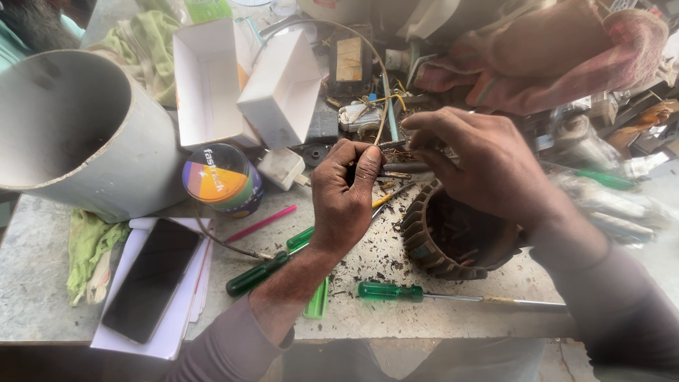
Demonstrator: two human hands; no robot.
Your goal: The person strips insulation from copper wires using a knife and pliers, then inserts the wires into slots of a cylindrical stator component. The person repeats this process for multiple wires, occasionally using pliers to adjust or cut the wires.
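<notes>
Above the worktop point(56, 283), the left hand point(344, 194) is curled shut, its fingers point(368, 166) pinching a thin wire point(382, 120). The right hand point(488, 170) meets it, fingers closed on a slim metal tool point(403, 168) just beside that wire. Below the right hand lies a brown motor stator point(442, 244). To the left stand two open white boxes point(276, 88) and a round tin point(223, 180) with an orange, purple and green label.
</notes>
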